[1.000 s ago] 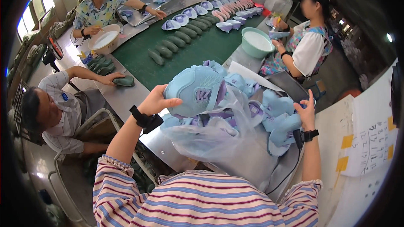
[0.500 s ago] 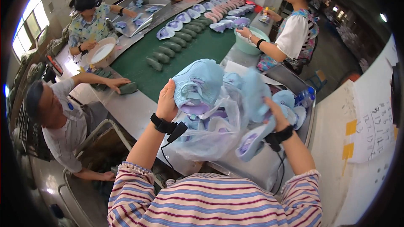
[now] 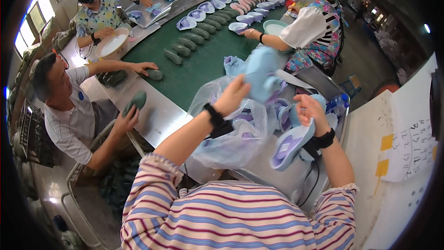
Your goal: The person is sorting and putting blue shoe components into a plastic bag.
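My left hand (image 3: 235, 96) grips a light-blue shoe upper (image 3: 262, 75), smeared by motion, above the bench's far part. My right hand (image 3: 311, 110) has curled fingers, and a blue shoe upper with lilac lining (image 3: 292, 146) hangs from it, its opening toward me. Between and below my hands, a clear plastic bag (image 3: 240, 150) holds several more blue and lilac uppers. Another light-blue upper (image 3: 234, 66) lies beyond the bag at the green belt's near end. More uppers (image 3: 283, 111) are heaped beside the bag, partly hidden by my right hand.
A green conveyor belt (image 3: 152, 81) carries rows of dark shoe lasts (image 3: 187, 42), blue-lilac uppers (image 3: 196, 15) and pink pieces. At left a co-worker (image 3: 69, 106) handles dark lasts; others work further along both sides. A blue bottle (image 3: 340, 104) stands at right, near a white board.
My left hand has swung right and away from me with an upper. A blue upper now lies by the belt's end. The left co-worker has raised a dark last.
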`<action>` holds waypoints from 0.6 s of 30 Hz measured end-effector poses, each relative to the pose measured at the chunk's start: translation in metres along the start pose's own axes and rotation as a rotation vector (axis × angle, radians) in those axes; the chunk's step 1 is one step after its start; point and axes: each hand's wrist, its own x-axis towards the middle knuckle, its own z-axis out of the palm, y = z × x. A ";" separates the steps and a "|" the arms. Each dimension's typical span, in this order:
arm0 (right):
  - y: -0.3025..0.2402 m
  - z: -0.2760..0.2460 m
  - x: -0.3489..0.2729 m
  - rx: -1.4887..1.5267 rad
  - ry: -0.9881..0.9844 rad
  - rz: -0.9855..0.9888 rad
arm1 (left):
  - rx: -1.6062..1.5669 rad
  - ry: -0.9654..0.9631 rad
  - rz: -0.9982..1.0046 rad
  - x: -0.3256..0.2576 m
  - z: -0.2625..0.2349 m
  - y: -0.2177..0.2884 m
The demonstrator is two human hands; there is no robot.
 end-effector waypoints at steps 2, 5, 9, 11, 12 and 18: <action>-0.008 0.023 -0.001 0.040 -0.063 -0.015 | -0.006 -0.163 -0.118 0.026 0.036 -0.004; -0.017 0.025 -0.006 0.064 0.162 -0.082 | 0.199 -0.243 -0.116 0.014 0.054 0.013; 0.013 -0.013 0.023 0.058 0.472 -0.250 | -0.031 -0.799 0.005 -0.049 0.063 0.057; 0.016 0.008 0.041 0.145 0.480 -0.227 | 0.504 -0.388 0.407 -0.068 0.069 0.055; 0.016 0.017 0.047 0.223 0.510 -0.194 | 0.586 -0.305 0.300 -0.068 0.062 0.048; 0.048 0.075 0.107 0.045 0.314 -0.337 | 0.127 0.433 -0.090 -0.023 -0.105 0.016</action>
